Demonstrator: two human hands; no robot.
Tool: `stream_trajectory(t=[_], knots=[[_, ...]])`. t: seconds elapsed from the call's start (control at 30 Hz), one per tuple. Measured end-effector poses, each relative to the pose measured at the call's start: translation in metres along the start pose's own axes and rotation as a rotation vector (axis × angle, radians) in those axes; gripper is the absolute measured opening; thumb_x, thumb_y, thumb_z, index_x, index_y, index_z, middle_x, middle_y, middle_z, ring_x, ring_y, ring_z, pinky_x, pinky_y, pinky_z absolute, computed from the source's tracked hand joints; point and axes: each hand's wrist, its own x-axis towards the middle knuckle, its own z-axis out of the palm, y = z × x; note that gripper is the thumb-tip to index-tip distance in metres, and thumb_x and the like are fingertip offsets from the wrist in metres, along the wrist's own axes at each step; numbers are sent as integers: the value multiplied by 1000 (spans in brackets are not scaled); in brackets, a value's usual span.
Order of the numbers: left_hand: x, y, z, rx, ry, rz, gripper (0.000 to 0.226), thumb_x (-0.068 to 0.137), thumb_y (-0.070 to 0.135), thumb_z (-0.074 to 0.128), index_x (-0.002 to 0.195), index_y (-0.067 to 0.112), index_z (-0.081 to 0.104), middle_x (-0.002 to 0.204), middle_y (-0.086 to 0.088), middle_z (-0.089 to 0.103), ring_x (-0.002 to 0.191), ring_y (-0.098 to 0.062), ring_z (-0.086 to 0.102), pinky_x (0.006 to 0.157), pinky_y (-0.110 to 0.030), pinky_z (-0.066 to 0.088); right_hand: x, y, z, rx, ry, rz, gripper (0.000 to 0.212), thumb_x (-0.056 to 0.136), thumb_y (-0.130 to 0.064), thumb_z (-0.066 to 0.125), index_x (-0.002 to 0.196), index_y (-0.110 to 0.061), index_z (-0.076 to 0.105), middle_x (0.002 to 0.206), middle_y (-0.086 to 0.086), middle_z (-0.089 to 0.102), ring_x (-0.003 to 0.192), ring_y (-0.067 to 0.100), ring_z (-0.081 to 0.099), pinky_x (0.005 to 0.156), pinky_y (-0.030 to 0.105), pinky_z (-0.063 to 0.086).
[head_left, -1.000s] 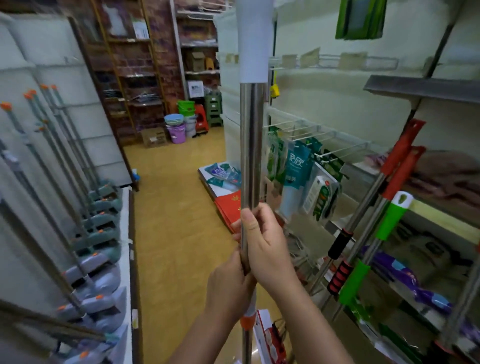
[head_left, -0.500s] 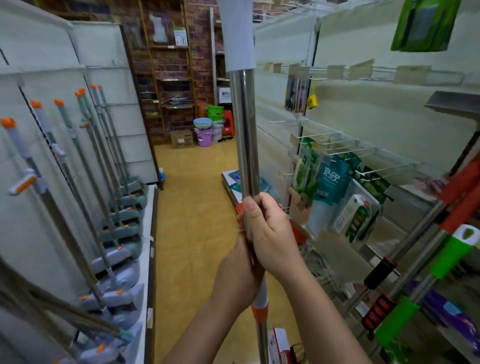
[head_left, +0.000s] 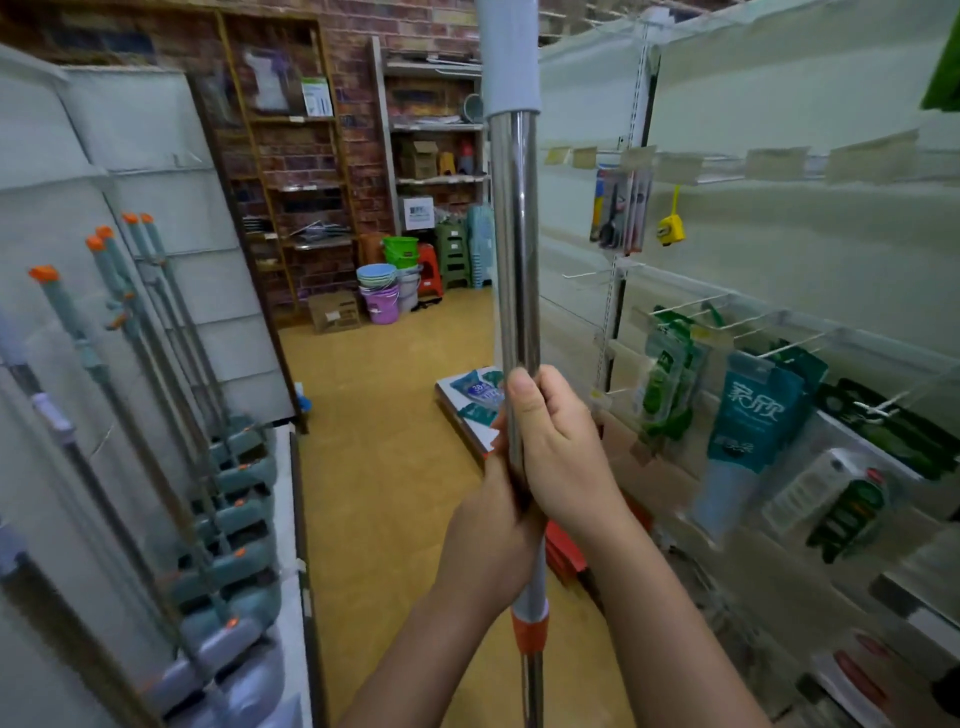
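While both hands curl tightly round the pole (head_left: 514, 249), it stands upright in the middle of the aisle, with the right hand (head_left: 563, 452) on the bare steel and the left hand (head_left: 493, 540) touching it just below, above the orange collar (head_left: 530, 631). Its grey top runs out of sight overhead. A careless swing could, I reckon, knock the hanging packets (head_left: 753, 415) on the right or the racked mops (head_left: 156, 374) on the left.

Teal hanging pouch (head_left: 753, 421) on the right-hand rack with two large white Chinese characters, the second reading 欣, blue flat pack (head_left: 479, 387) on the low floor display with the number 38, white sign (head_left: 418, 212) on the back shelf, print too blurred to read
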Motion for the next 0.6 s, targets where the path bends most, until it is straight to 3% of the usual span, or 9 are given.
stream_trajectory(t=[0.13,0.37,0.5,0.6], knots=[[54,-30,-27,11,14,10,43,89,23,53,130,19,42,109,-3,67,95,-23,65,76,-46,52,53,13,36,21,0,-6,30,96,-32,38,83,-7,47,68,-3,51,61,1,51,57,16,43],[155,-89,-49,44,3,11,31,91,21,50,121,19,45,99,6,62,81,-13,61,69,-35,50,150,61,84,67,-18,12,32,97,-32,37,90,-3,48,73,3,52,68,10,53,66,27,45],[226,-124,-48,84,-13,-6,25,91,20,49,115,17,45,97,-1,65,84,-24,63,71,-47,51,217,99,103,77,-9,14,35,97,-32,37,93,1,49,73,2,53,70,13,54,70,37,48],[288,-155,-43,107,-22,-36,25,92,21,48,116,15,44,86,5,59,73,-19,59,60,-37,47,275,131,114,81,-17,17,32,97,-32,38,92,-3,50,73,1,53,73,18,55,74,42,50]])
